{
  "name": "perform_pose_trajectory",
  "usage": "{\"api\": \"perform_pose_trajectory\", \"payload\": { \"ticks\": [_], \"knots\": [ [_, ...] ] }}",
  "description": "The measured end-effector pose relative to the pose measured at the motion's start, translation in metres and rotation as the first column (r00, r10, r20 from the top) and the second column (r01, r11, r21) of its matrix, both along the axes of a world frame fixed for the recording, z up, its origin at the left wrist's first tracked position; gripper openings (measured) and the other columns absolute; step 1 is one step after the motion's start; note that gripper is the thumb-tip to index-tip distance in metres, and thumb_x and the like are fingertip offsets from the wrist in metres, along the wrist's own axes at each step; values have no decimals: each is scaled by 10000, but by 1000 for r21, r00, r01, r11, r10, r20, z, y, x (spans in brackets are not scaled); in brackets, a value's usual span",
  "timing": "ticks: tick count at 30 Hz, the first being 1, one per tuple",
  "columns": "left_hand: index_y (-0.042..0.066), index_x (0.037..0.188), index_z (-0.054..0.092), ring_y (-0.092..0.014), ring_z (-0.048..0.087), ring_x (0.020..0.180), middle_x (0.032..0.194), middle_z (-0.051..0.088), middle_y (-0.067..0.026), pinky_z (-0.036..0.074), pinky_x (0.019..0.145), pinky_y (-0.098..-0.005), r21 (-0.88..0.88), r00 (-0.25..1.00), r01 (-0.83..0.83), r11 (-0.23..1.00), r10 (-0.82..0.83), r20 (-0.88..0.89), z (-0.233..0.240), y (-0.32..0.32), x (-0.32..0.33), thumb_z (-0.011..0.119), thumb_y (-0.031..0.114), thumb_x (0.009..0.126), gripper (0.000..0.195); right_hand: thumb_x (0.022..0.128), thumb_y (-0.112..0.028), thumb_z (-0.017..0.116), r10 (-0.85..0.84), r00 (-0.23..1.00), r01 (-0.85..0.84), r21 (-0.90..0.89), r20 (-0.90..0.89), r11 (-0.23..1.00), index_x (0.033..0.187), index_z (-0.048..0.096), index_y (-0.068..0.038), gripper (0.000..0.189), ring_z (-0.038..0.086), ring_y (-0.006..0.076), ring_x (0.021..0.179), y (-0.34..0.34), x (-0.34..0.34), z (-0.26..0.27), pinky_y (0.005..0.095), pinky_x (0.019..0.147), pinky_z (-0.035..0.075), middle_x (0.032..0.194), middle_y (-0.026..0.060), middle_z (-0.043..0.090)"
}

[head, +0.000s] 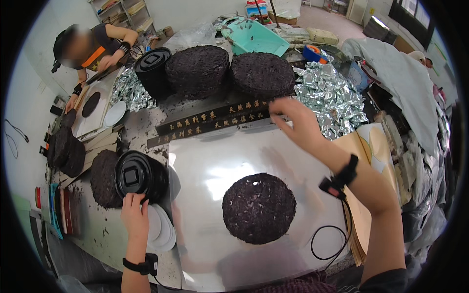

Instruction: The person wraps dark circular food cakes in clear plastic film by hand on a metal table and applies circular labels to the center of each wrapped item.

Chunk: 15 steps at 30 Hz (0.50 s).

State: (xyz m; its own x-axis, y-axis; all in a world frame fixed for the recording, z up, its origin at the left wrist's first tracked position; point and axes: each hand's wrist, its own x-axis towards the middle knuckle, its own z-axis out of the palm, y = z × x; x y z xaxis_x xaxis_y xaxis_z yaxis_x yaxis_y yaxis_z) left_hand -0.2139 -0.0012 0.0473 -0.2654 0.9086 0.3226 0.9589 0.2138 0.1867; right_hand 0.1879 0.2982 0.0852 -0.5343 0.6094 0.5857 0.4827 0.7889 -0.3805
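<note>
A round, dark sheet of dried seaweed (259,208) lies flat on a clear, shiny plastic sheet (205,249) before me. My left hand (135,212) touches the near rim of a black round container (137,175), beside white paper discs (163,229); whether the fingers grip it I cannot tell. My right hand (296,122) is bent over the right end of two dark printed strips (205,126), just in front of a tall stack of seaweed rounds (262,73); its fingertips are partly hidden, so a hold cannot be told. Both wrists wear black straps with cables.
Another seaweed stack (198,71) and a black lidded container (153,69) stand at the back. Silver foil packets (326,97) are heaped right, above brown paper sheets (361,205). A co-worker (99,55) works at the upper left. A turquoise basin (256,36) sits behind.
</note>
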Motion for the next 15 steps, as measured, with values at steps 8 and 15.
{"api": "perform_pose_trajectory", "payload": {
  "ticks": [8,15],
  "knots": [
    [21,911,667,-311,582,819,840,551,-98,476,701,-397,86,996,77,993,-80,31,15,13,1,699,-43,797,135,893,-249,680,-227,931,253,-59,286,966,1012,746,-122,186,658,315,993,114,-34,-31,423,863,525,1034,79,700],
    [20,815,594,-309,573,809,831,534,-93,464,685,-404,9,998,56,998,-56,43,24,14,-1,727,-45,738,167,845,-296,718,-322,931,352,-193,173,916,969,748,-115,222,607,313,1133,122,-42,-25,437,943,485,1203,105,657]
  ]
}}
